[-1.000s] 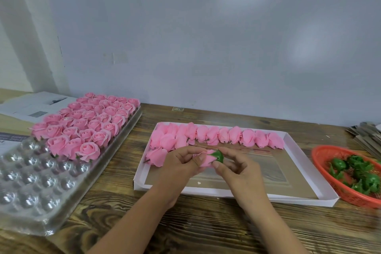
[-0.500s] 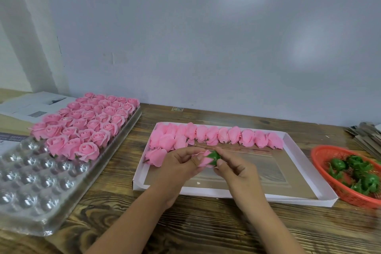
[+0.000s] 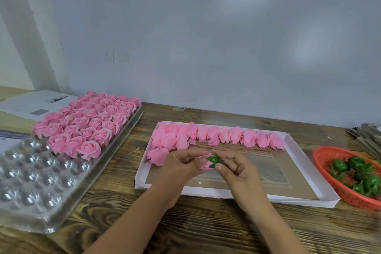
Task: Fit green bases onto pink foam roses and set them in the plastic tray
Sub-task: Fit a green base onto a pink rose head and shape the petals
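Rose (image 3: 206, 163) sits between my two hands, over the near-left part of the white box (image 3: 309, 199). My left hand (image 3: 181, 165) pinches the pink head, my right hand (image 3: 237, 168) pinches the green base (image 3: 214, 159) on its end. Long axis runs roughly left-right, bloom toward left hand, base toward right. Base looks nearly seated; I can't tell if it's fully home.

Left to right across the surface:
- plastic tray (image 3: 41, 187) at left edge, far rows filled with finished roses (image 3: 86, 128), near cells bare. Next free cells lie left and a bit toward me from the held rose, so left hand is the nearer one for placing.
- papers (image 3: 35, 103) behind the tray, far-left corner.
- white box in the middle, a row of unfitted roses (image 3: 224, 137) along its far edge, a few more bunched at far-left corner.
- red basket (image 3: 327, 171) of loose green bases (image 3: 362, 175) at right edge, just beside the box.
- stack of flat sheets (image 3: 367, 137) at far right.

Path to tray: box's left wall and a strip of bare wood, nothing else. Judgement: lift over the box wall and tray rim, base down.
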